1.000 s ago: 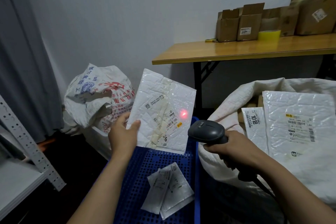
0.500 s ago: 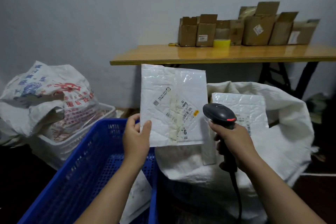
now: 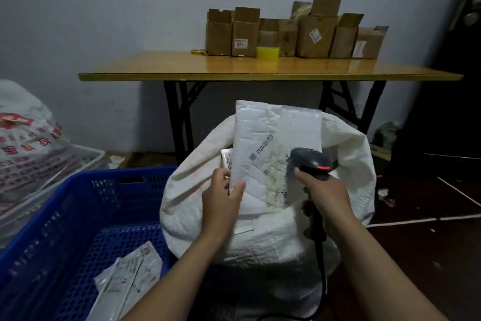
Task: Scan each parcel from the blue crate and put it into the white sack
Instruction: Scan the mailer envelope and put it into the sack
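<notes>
My left hand (image 3: 223, 198) pinches the lower left corner of a white bubble-mailer parcel (image 3: 263, 148) and holds it upright over the mouth of the white sack (image 3: 348, 164). The parcel's label side faces me. My right hand (image 3: 325, 190) grips the handle of a black barcode scanner (image 3: 311, 162), just right of the parcel and partly in front of it. The blue crate (image 3: 78, 216) stands at lower left with flat white parcels (image 3: 130, 276) lying on its floor. Another parcel's edge shows inside the sack behind the held one.
A wooden folding table (image 3: 260, 68) stands against the wall behind the sack, carrying several cardboard boxes (image 3: 299, 31) and a yellow tape roll (image 3: 268, 51). A printed white bag (image 3: 26, 143) sits in a white basket at left. The scanner cable hangs down at lower right.
My left hand has carried the parcel rightward from in front of the crate to above the sack's mouth. The view has swung right. The scanner has stayed in my right hand beside the parcel.
</notes>
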